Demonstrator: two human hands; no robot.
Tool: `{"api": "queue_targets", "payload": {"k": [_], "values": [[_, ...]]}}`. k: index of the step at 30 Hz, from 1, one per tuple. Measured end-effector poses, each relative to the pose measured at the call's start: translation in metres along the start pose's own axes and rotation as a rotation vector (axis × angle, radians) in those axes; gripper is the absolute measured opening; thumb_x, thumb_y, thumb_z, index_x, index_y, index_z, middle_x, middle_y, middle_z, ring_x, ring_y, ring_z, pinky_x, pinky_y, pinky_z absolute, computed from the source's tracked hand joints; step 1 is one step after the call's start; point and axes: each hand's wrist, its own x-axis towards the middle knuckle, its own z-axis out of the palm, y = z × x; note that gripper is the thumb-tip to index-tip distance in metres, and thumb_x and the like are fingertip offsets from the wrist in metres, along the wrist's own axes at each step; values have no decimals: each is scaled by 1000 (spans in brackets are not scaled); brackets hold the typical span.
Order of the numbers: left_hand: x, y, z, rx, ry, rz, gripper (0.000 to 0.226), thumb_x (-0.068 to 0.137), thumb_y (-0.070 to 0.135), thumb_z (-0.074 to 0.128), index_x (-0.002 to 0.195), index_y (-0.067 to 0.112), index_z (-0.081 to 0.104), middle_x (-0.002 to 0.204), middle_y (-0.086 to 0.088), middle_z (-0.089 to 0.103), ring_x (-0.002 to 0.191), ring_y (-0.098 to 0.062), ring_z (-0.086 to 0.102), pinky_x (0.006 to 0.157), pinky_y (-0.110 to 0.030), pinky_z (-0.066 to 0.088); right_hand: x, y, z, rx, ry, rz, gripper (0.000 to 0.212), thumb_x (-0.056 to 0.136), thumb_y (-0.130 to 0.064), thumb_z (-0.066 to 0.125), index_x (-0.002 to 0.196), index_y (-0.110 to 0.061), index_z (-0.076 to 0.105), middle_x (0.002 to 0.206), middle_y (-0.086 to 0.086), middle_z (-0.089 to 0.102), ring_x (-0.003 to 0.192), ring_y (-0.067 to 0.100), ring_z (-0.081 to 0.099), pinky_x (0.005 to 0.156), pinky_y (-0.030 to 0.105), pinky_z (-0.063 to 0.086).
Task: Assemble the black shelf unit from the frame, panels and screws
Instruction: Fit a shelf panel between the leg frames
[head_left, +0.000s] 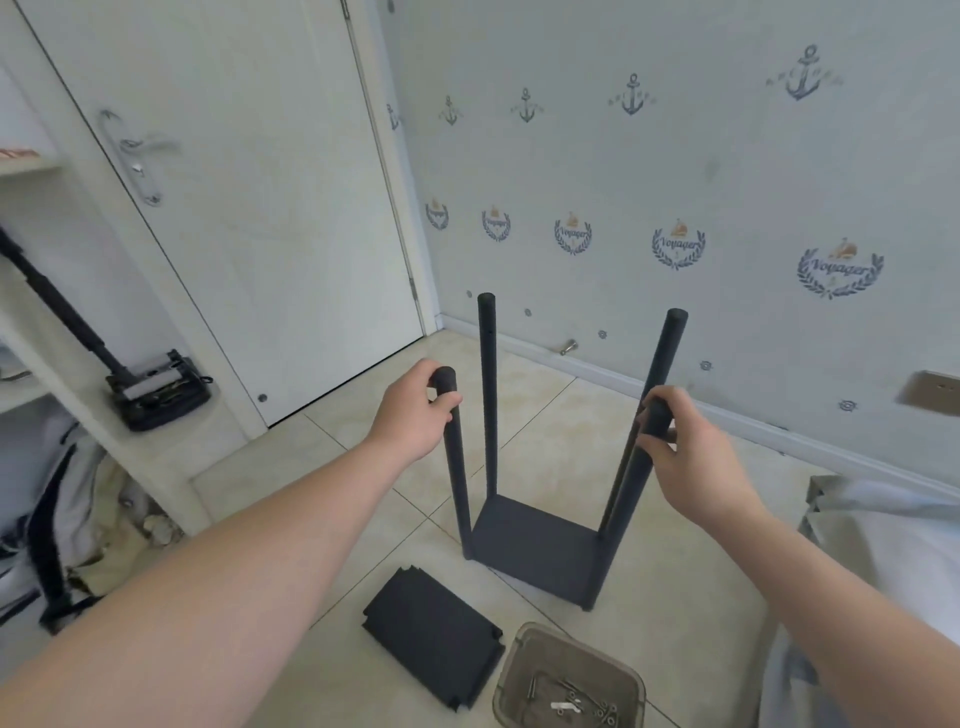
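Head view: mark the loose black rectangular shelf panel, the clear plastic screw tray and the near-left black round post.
loose black rectangular shelf panel (434, 636), head view, middle of its top face.
clear plastic screw tray (582, 657), head view, far wall under the rim.
near-left black round post (457, 483), head view, middle of shaft.

The frame's four posts (488, 405) look like metal under a matt black, finely textured coat; the base panel (540, 545) between them is the same dull black; the loose panels (431, 639) near left are matt black too; the near tray (511, 675) is cloudy, translucent plastic holding bright metal screws (571, 701); the floor tiles (519, 395) are smooth and glossy; the far door handle (136, 156) is shiny metal.
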Motion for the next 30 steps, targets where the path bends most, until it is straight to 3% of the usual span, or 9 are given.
{"api": "queue_targets", "payload": {"k": [5,8,11,13,16,19,24,27,30], "values": [[-55,6,-73,-3,112,4,9,96,18,62,101,22,55,106,10,62,73,-13,70,57,-17,42,-24,-55,9,81,-33,-130,37,97,-3,57,106,-37,45,100,-12,64,92,15,64,64,21,46],[-94,4,-121,11,184,-8,8,96,17,62,101,20,57,108,6,64,76,-16,70,53,-11,40,-49,-94,25,129,-84,-235,39,96,-2,58,107,-37,46,99,-13,64,91,13,64,67,16,44],[-137,-2,-167,71,255,-31,6,96,19,61,100,20,57,108,6,65,80,-22,70,64,-28,50,-77,-132,43,158,-152,-328,37,96,0,59,110,-33,48,98,-13,63,91,15,64,68,19,46],[-170,-9,-195,108,303,-48,8,96,21,62,103,21,58,106,7,64,83,-21,69,67,-29,49,-97,-155,57,178,-198,-371,36,95,0,59,112,-30,50,97,-11,63,91,17,64,71,24,47],[-223,-26,-233,147,360,-88,21,97,22,63,117,18,59,102,6,62,91,-22,68,78,-34,53,-128,-184,85,207,-263,-418,36,96,1,58,114,-29,51,99,-5,64,90,18,64,67,15,45],[-283,-52,-264,168,421,-163,20,96,22,64,116,17,60,93,5,63,89,-25,67,83,-42,54,-164,-210,121,215,-336,-450,37,96,2,57,115,-29,50,100,-5,63,89,17,64,63,11,43],[-369,-102,-291,127,507,-254,10,95,18,64,102,24,59,94,5,65,87,-22,65,80,-35,55,-223,-239,184,215,-452,-499,40,96,3,55,124,-26,51,98,-4,61,91,22,63,77,31,46],[-405,-134,-296,120,588,-329,11,94,17,65,96,24,57,90,5,64,84,-20,64,75,-32,53,-250,-246,219,194,-522,-541,44,95,4,54,114,-35,50,93,-13,60,89,21,63,75,28,45],[-428,-165,-293,122,645,-393,11,95,20,66,100,24,58,93,10,62,87,-18,65,76,-30,52,-266,-249,252,189,-573,-554,50,94,5,53,108,-43,47,92,-14,60,88,16,63,66,15,45]]}}
